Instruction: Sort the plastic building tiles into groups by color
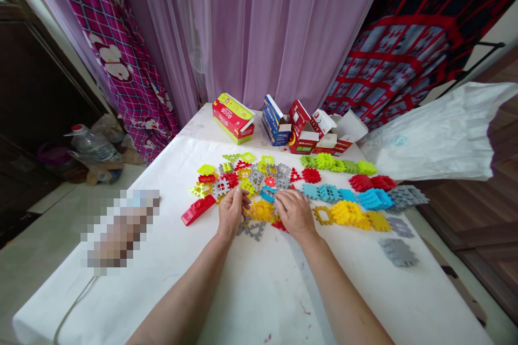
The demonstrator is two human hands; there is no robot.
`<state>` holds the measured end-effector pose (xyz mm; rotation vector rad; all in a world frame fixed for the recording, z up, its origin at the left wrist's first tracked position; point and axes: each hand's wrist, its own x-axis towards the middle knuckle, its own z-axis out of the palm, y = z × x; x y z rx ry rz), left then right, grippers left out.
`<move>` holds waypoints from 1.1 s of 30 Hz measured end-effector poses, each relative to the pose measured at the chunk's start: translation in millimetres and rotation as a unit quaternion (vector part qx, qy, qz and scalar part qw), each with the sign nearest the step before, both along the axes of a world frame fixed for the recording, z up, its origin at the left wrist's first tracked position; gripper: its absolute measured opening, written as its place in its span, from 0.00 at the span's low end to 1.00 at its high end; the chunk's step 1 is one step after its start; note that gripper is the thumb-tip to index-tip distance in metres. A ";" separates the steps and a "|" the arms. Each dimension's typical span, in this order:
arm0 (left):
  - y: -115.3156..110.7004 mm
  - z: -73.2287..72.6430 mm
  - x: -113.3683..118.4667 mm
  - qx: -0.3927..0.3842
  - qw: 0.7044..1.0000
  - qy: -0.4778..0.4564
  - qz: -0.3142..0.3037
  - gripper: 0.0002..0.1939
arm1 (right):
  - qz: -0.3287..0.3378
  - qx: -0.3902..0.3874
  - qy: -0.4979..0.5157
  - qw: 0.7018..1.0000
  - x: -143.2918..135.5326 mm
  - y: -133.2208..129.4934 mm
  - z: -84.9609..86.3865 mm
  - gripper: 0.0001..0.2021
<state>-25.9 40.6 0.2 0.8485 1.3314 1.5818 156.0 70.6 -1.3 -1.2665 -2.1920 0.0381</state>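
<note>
Both hands are over a mixed pile of plastic interlocking pieces on the white table. My left hand [232,210] has its fingers curled together beside the yellow pieces [262,210]; whether anything is inside is hidden. My right hand [294,211] is bent over the pile's right side, its fingertips at a blue piece [267,194]. Grey pieces [254,230] lie below the yellow ones. A red long piece [198,210] rests left of my left hand. Right of my right hand are grouped blue pieces [329,193], yellow pieces [347,213] and red pieces [372,182].
Opened boxes, among them a yellow-red box [233,118] and a blue box [276,121], stand along the back of the white table [259,285]. Green pieces [326,160] lie before them. A white bag [441,135] hangs at the right. A blurred-out object with a cable is at the left.
</note>
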 end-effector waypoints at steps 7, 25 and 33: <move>-2.6 -7.0 1.3 0.043 0.991 0.115 -0.048 0.14 | -0.057 -0.144 0.250 0.956 -3.3 -19.7 10.0 0.17; -7.7 2.7 5.0 0.050 0.965 0.116 -0.232 0.12 | 0.008 -0.155 0.262 0.952 -8.2 -20.9 26.4 0.10; -10.8 11.5 9.4 -0.006 0.956 0.086 -0.282 0.16 | 0.013 -0.091 0.148 0.985 -8.1 -34.8 36.0 0.09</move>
